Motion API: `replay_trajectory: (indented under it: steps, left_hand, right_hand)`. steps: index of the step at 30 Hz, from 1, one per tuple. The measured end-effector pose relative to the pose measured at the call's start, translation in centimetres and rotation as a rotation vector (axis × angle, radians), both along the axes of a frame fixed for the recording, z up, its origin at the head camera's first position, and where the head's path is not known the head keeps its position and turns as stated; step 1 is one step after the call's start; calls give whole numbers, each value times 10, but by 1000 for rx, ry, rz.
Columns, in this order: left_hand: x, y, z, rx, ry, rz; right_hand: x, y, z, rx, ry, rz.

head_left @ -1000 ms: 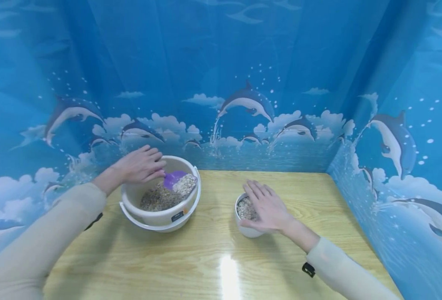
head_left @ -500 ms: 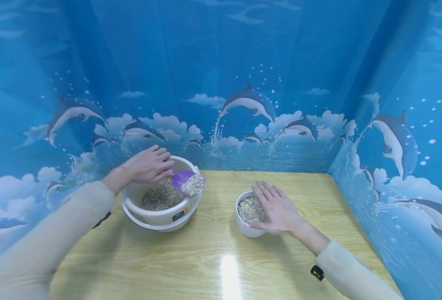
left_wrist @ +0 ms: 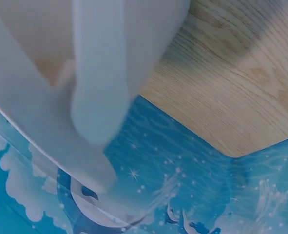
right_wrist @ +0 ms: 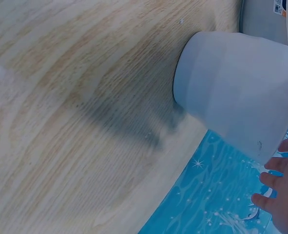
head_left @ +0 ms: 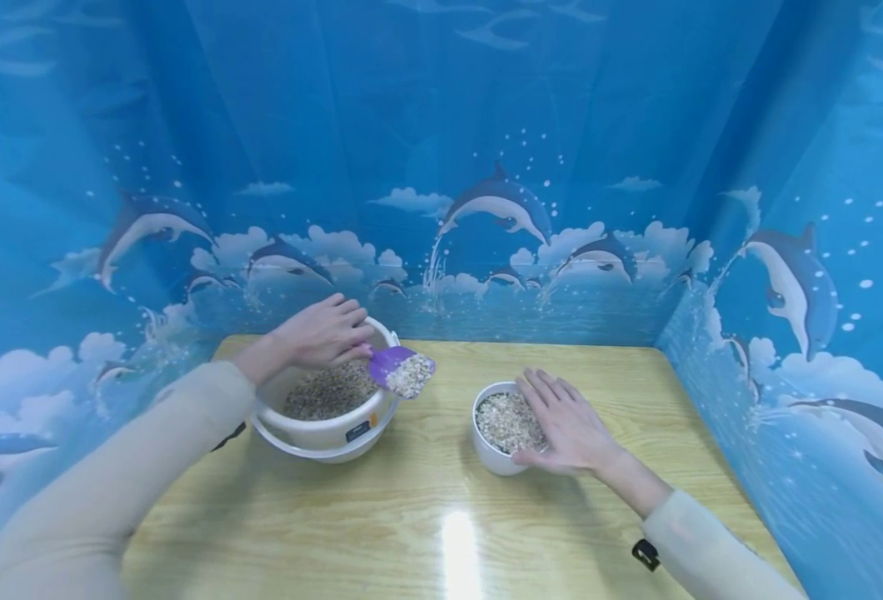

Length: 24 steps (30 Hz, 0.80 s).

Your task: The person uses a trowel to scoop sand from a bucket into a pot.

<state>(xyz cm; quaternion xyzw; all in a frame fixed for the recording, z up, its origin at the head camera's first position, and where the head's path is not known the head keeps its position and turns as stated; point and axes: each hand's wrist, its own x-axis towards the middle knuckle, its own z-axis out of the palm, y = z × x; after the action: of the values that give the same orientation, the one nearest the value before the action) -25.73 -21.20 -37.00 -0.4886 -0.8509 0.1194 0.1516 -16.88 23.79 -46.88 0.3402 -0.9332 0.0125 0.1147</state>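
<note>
Against the dolphin-print backdrop, on the wooden table (head_left: 426, 500), your left hand (head_left: 326, 336) pinches a purple scoop (head_left: 400, 370) of grain past the bucket (head_left: 326, 429) rim, mid-transfer, so carry it level over the small white bowl (head_left: 496, 454) your flat-fingered right hand (head_left: 571, 423) steadies near the right edge, then tip.

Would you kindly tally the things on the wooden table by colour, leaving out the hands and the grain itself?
White: 2, the large round white plastic bucket holding grain and the small white bowl of grain.
Purple: 1, the purple plastic scoop loaded with grain, held by the left hand above the bucket's rim.
Total: 3.
</note>
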Motion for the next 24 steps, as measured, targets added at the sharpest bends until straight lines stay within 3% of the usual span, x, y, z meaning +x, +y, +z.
replay_trajectory:
  steps: [14, 24]
  left_hand:
    - [-3, 23, -2, 25, -21, -75]
    - [-2, 37, -4, -6, -72, -56]
  right_hand:
    - [1, 3, -2, 15, -14, -37]
    - [2, 6, -7, 15, -36, -40]
